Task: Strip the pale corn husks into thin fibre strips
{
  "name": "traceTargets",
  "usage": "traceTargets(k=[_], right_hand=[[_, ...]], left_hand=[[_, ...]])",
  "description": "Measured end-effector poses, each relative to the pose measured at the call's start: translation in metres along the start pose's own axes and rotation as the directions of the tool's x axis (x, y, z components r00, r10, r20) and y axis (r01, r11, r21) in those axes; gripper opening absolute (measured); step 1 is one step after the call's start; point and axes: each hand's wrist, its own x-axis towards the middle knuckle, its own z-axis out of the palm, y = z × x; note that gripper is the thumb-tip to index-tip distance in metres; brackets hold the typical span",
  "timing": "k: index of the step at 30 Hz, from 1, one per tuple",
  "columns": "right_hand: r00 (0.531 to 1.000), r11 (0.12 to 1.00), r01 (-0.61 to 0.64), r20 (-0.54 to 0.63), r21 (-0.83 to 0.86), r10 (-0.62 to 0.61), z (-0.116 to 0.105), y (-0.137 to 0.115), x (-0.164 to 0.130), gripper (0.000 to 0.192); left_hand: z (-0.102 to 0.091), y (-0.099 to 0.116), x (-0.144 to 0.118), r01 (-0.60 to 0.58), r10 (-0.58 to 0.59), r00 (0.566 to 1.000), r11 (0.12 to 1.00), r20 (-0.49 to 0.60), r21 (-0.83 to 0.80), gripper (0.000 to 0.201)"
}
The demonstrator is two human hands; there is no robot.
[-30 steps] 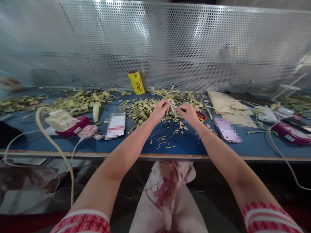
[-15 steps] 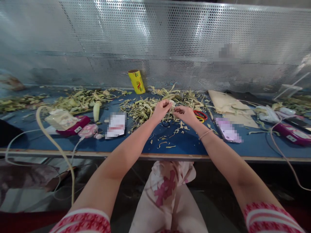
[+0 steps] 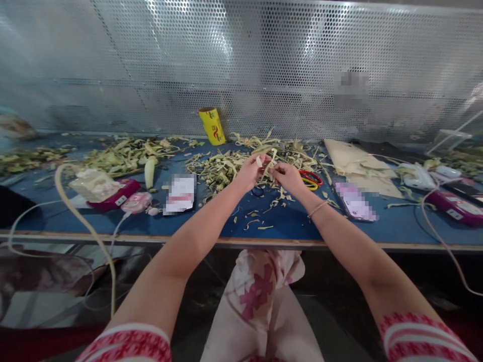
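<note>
My left hand (image 3: 251, 171) and my right hand (image 3: 287, 177) meet above the middle of a blue table (image 3: 287, 221). Both pinch one pale strip of husk (image 3: 268, 160) that stands up between the fingertips. Just behind them lies a heap of dry yellow-green husk strips (image 3: 226, 168). A black elastic ring (image 3: 257, 191) lies on the table under my left hand. Red and yellow rubber bands (image 3: 311, 180) rest right of my right hand. A thin bracelet circles my right wrist.
A yellow roll (image 3: 211, 125) leans on the perforated metal wall (image 3: 241, 65). A phone (image 3: 354, 201) lies right, another (image 3: 180, 194) left. Pink devices (image 3: 121, 196) with white cables sit left, more devices (image 3: 453, 206) right, brown paper (image 3: 354, 161) behind. More husks (image 3: 124, 153) far left.
My hands have drawn closer together and lifted slightly, the husk strip now upright between them. Nothing else on the table has moved.
</note>
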Motion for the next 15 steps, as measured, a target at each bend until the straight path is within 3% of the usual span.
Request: traceTargets(k=[4, 7, 11, 15], right_hand=[[0.999, 0.998, 0.015, -0.035, -0.053, -0.017, -0.0011, -0.0024, -0.0006, 0.024], [0.997, 0.999, 0.004, -0.077, -0.033, -0.006, -0.0003, -0.0005, 0.0002, 0.021], [0.989, 0.997, -0.017, -0.148, 0.071, 0.028, 0.0027, 0.0034, 0.0025, 0.019], [0.971, 0.964, -0.071, -0.205, 0.258, 0.126, 0.0051, 0.0056, 0.0056, 0.023]], left_hand=[[0.0009, 0.0004, -0.0018, -0.001, 0.0, 0.995, 1.0, 0.099, 0.009, 0.022], [0.0014, 0.0, -0.0021, -0.008, 0.01, 0.993, 1.0, 0.116, -0.022, 0.023], [-0.0007, -0.0019, 0.0, 0.029, -0.027, 0.997, 0.999, 0.07, -0.035, 0.033], [-0.0061, -0.0073, 0.0038, 0.093, -0.093, 0.993, 0.996, 0.074, 0.007, 0.027]])
